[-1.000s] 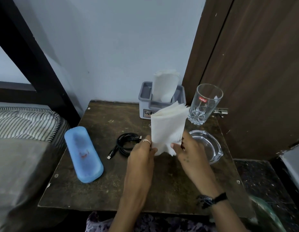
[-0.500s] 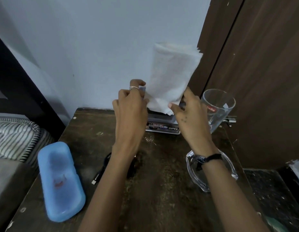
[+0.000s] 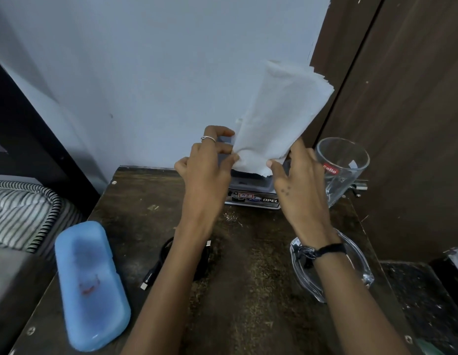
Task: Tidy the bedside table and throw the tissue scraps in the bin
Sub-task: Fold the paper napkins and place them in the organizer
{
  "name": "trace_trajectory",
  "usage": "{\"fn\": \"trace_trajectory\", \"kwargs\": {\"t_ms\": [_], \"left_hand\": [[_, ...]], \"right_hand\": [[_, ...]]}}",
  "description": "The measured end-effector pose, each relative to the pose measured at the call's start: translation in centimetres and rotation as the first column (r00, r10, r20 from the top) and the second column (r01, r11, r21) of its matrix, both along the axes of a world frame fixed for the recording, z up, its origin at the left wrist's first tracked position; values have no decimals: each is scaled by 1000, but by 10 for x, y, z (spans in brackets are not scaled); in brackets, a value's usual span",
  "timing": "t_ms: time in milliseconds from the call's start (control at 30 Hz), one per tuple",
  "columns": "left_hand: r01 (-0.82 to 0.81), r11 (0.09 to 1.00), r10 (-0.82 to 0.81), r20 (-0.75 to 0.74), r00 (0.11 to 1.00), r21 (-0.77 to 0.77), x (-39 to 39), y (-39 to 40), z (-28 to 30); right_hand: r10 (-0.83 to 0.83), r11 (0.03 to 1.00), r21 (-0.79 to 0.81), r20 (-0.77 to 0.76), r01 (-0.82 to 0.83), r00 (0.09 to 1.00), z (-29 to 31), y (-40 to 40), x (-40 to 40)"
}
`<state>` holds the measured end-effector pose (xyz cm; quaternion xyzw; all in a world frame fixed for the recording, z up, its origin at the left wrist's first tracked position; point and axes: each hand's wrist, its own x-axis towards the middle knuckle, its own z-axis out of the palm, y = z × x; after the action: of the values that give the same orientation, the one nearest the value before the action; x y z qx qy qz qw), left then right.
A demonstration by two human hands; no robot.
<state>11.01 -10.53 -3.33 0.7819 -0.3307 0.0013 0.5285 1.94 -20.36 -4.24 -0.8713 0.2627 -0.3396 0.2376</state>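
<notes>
While the blue case (image 3: 90,285) and black cable (image 3: 156,267) lie nearest me on the desk (image 3: 248,303), my left hand (image 3: 210,165) and right hand (image 3: 297,180) each pinch the folded tissues (image 3: 279,119), held upright above the grey tissue holder (image 3: 253,193), beside the drinking glass (image 3: 343,167).

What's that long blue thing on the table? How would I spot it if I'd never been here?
Start at the dark wooden bedside table; go to its front left corner, nearest the striped mattress. There lies the blue case, flat, long and rounded, with a small red mark on top. It is the only coloured thing there: the cable beside it is black, the ashtray clear glass.
</notes>
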Motion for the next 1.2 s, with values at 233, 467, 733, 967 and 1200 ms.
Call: {"fn": "trace_trajectory", "kwargs": {"t_ms": [233,467,733,967,1200], "left_hand": [[-48,993,41,65,997,109,4,-3,-7],[-132,962,96,153,984,241,-3,-4,-4],[-285,917,139,449,883,278,-16,-9,-16],[-246,924,142,337,931,291,-16,-8,-9],[-172,932,108,208,972,320,-10,-3,1]], "right_hand": [[8,999,47,-35,-6,999,2,0,0],[3,993,-113,-127,-18,992,-4,6,1],[-51,974,-228,-132,20,990,-4,13,2],[-41,999,-32,-1,41,999,-3,16,5],[-13,1000,9,-32,14,999,-6,10,6]]}}
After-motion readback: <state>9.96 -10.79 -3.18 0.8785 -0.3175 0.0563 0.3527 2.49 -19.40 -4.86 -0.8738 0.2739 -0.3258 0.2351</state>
